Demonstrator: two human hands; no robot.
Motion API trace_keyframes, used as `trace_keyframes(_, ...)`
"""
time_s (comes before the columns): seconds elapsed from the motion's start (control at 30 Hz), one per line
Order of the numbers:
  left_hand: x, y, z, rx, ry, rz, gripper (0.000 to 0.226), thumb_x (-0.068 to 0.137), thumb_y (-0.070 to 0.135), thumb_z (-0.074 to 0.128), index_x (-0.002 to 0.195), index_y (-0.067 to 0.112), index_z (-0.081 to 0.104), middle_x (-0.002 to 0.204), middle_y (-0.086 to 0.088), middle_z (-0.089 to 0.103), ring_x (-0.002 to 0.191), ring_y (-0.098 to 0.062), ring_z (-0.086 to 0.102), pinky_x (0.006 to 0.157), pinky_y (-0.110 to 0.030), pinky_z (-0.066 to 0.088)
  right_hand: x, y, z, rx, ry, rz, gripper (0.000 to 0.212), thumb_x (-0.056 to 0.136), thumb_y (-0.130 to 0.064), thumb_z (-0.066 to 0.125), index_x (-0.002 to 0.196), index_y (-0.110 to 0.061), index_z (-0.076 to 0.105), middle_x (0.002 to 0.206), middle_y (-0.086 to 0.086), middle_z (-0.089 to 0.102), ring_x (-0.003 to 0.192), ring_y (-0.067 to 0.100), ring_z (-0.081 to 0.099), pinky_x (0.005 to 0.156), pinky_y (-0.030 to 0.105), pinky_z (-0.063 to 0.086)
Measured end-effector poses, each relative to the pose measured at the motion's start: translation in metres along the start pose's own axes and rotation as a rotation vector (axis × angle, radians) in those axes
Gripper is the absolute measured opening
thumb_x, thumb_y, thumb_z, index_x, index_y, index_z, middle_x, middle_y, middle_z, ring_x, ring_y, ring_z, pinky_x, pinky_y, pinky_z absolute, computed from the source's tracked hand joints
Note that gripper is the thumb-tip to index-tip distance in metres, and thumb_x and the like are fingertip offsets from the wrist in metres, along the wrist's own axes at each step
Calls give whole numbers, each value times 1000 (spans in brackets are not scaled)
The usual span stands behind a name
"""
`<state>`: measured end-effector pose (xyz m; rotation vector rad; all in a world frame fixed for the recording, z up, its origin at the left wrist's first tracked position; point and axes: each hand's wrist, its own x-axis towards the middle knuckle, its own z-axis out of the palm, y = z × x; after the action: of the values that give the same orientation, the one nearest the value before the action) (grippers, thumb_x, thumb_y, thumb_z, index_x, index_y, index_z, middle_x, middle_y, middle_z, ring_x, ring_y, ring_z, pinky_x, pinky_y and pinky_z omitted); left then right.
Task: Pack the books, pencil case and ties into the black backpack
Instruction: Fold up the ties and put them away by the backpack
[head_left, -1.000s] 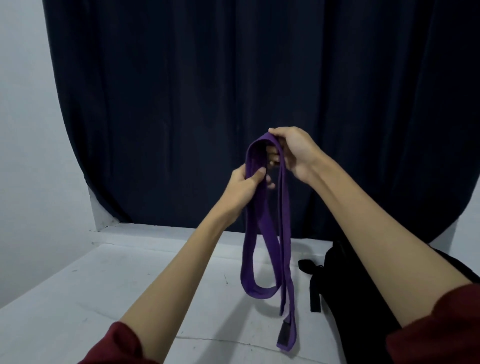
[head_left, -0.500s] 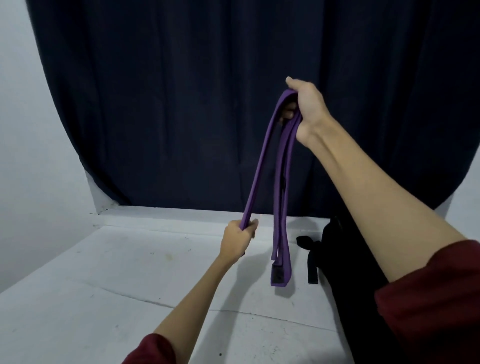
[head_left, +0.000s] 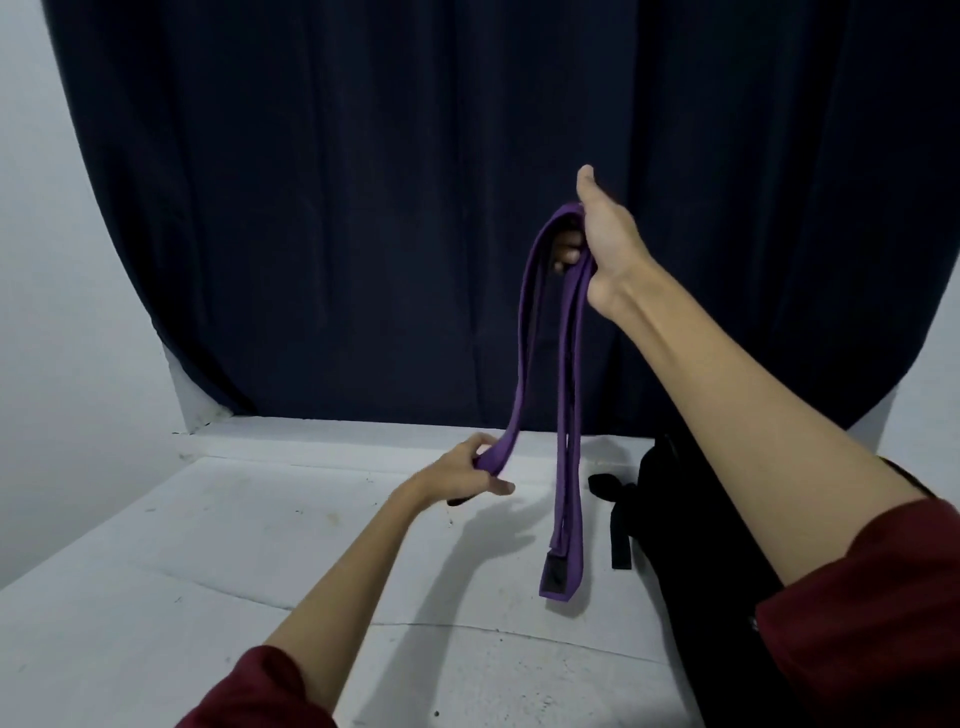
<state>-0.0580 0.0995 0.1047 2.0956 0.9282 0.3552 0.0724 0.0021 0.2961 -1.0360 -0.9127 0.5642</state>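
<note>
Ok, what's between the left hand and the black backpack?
In the head view, the purple tie's hanging end, above bare white tabletop, separates left hand from backpack.

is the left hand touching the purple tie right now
Touching. The head view shows the left hand with fingers curled round the lower loop of the purple tie, gripping it with no gap, while the right hand holds the top.

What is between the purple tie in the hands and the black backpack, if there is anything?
Nothing visible is. The purple tie hangs from the right hand, and the left hand grips one loop. The black backpack lies just to its right on the white surface. Whether its opening is unzipped cannot be seen.
</note>
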Motion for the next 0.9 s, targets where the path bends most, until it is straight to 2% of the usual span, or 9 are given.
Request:
trace_keyframes(0.1,-11,42,-29,-217,-67,212,80,73,20,75,140,26,32,126,-3,52,112,-19,55,99,-33,43,3,11,7,-109,-71,43,52,96,-59,28,62,-21,41,58,-4,43,53,8,42,63,22,43)
trace_keyframes(0.2,-22,82,-48,-609,220,393,39,78,13,62,114,22,49,100,-2,63,89,-16,64,81,-32,50,2,19,14,-130,-111,88,40,97,-54,34,83,-20,48,72,-6,50,73,8,49,91,30,42)
trace_keyframes(0.27,-27,98,-48,-570,420,446,4,92,18,55,95,20,52,86,1,62,75,-11,62,69,-24,47,-1,21,14,-116,-125,87,35,100,-41,40,87,-13,54,68,-4,52,73,11,53,91,33,45)
trace_keyframes(0.37,-29,106,-36,-477,608,556,18,93,34,58,92,17,52,81,2,61,68,-6,60,62,-17,49,-6,17,13,-77,-137,40,24,99,-21,46,80,-8,55,65,1,51,64,12,52,71,28,47)
trace_keyframes(0.53,-21,110,-29,-496,416,477,43,94,54,44,107,17,62,90,7,66,84,-8,63,78,-26,50,-6,10,8,-77,-113,21,21,94,-2,45,75,-7,53,70,4,54,64,12,53,59,24,48)
trace_keyframes(0.6,-18,114,-30,-607,210,447,48,97,51,38,120,13,59,106,-5,71,100,-18,67,91,-32,52,-6,8,8,-74,-103,17,19,92,0,45,76,-6,52,72,5,54,67,14,54,59,24,49)
trace_keyframes(0.67,-20,116,-31,-670,119,451,43,101,40,35,122,9,56,102,-11,72,96,-22,69,90,-34,54,-5,8,7,-90,-96,2,17,92,1,45,78,-6,52,73,5,54,68,14,54,53,23,47)
trace_keyframes(0.73,-20,116,-32,-666,136,476,33,103,31,35,114,10,59,91,-9,71,84,-20,69,83,-32,56,-6,8,5,-121,-99,-8,14,92,1,44,85,-6,54,73,5,55,66,15,55,45,22,43)
trace_keyframes(0.9,-19,120,-32,-641,306,498,27,102,26,40,105,6,59,79,-7,68,69,-14,66,72,-28,56,-9,9,3,-254,-157,-55,18,93,-4,49,107,-11,58,87,2,63,79,16,61,60,25,49)
